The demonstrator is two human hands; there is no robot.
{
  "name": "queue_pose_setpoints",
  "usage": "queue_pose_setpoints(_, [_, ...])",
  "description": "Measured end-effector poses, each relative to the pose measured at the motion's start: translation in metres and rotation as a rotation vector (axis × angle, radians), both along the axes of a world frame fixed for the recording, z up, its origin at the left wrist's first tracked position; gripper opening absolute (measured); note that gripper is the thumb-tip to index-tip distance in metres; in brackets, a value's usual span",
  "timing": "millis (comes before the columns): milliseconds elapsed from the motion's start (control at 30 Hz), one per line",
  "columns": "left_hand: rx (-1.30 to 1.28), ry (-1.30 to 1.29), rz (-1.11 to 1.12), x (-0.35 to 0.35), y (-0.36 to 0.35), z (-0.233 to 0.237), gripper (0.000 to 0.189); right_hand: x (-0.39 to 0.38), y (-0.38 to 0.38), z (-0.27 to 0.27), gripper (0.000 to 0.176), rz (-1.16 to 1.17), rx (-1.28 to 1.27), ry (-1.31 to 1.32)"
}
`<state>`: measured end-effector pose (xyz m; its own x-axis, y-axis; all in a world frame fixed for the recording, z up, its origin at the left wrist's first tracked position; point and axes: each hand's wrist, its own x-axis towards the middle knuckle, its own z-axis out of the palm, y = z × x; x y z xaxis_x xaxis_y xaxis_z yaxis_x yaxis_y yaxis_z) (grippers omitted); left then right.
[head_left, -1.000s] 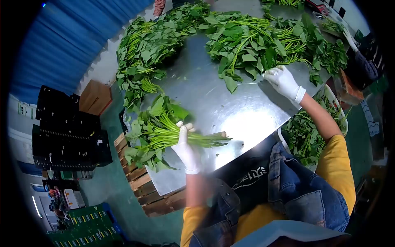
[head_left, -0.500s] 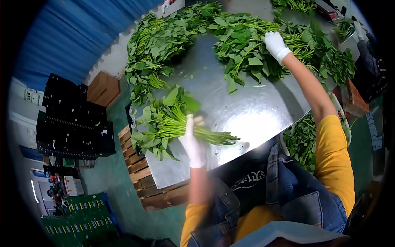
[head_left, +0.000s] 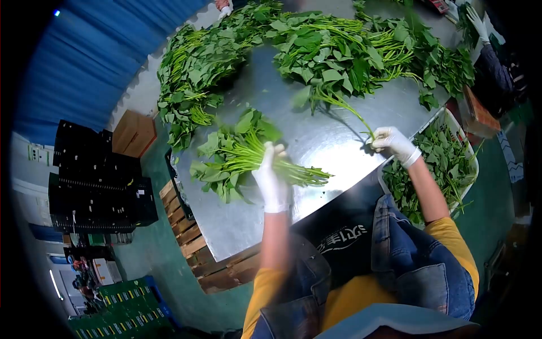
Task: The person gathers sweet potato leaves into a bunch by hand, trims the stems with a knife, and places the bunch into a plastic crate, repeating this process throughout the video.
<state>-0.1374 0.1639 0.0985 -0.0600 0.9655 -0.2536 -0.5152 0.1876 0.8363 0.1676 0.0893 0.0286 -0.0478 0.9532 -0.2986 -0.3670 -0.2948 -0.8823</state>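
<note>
Head view. Blue curtain (head_left: 96,62) along the far left wall; green floor (head_left: 135,243) below. Stacked black crates (head_left: 96,192) and a cardboard box (head_left: 134,134) at left, more crates, green ones (head_left: 127,308), at near left. A metal table (head_left: 226,231) fills the middle, glare on its near side; wooden pallet (head_left: 189,240) showing under its left edge.

Left hand (head_left: 271,178), white-gloved: fingers closed around the stems of a bunch of greens (head_left: 243,158), over the left near part of the table. Leaves point left, stem ends fan out to the right. Whether the bunch rests on the metal cannot be told.

Right hand (head_left: 394,142), also gloved: thumb and fingertips pinched on the bare end of a single stem (head_left: 354,110), at the near right edge of the table. Its leafy end lies toward the far side, just beside a large heap of greens (head_left: 333,51). A second heap (head_left: 209,68) at far left.

White-rimmed basket (head_left: 474,169) holding loose greens (head_left: 432,164) at right, just beside the table. Far right, a co-worker's gloved hand (head_left: 479,24); another person's hand (head_left: 224,10) at the far edge, partly cut off.
</note>
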Motion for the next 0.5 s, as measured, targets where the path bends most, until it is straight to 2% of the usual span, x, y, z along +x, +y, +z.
queue_pose_setpoints(33, [-0.015,0.01,-0.026,0.005,0.001,0.0,0.023,-0.008,-0.001,-0.005,0.008,0.03,-0.001,-0.259])
queue_pose_setpoints(100, [-0.021,0.015,-0.06,0.017,0.006,0.001,0.023,-0.024,0.0,-0.015,0.009,-0.008,0.064,-0.294])
queue_pose_setpoints(133, [-0.04,0.012,-0.086,0.023,0.009,-0.001,0.022,-0.034,0.0,-0.015,0.01,-0.072,0.131,-0.066])
queue_pose_setpoints(167, [-0.06,0.012,-0.109,0.027,0.011,-0.003,0.021,-0.042,0.001,-0.013,0.011,-0.095,0.117,-0.002])
queue_pose_setpoints(267, [0.015,0.032,-0.218,0.036,0.023,-0.025,0.02,-0.055,0.01,-0.015,0.01,-0.163,0.098,-0.033])
queue_pose_setpoints(333, [-0.045,-0.137,-0.211,0.048,0.029,-0.043,0.019,-0.064,0.011,-0.005,0.009,-0.152,0.096,0.029])
queue_pose_setpoints(500, [0.007,-0.007,-0.207,0.068,0.028,-0.035,0.018,-0.074,0.014,-0.005,0.008,-0.118,0.134,-0.142])
